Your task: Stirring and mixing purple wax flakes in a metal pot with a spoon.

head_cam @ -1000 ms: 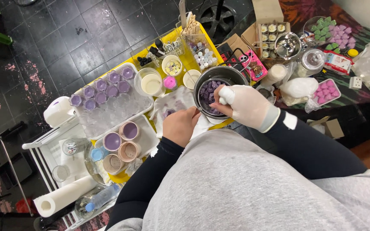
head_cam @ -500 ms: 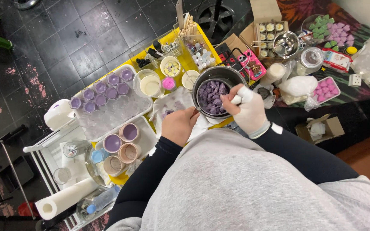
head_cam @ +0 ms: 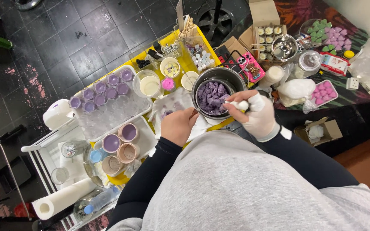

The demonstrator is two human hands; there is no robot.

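I see the metal pot on the near right part of the yellow surface, filled with purple wax chunks. My right hand, in a white glove, is closed on a white-handled tool at the pot's near right rim, its tip toward the chunks. My left hand is bare, fingers curled together, pressed at the pot's near left rim; I cannot tell whether it pinches anything. Left of the pot lies a crumpled paper towel; further left, a clear tray with small purple-filled cups. Far of the pot, a cup of white liquid and a pink dish stand close. The surface's near edge is just under both hands; open room there is narrow. Dark tiled floor lies far left.
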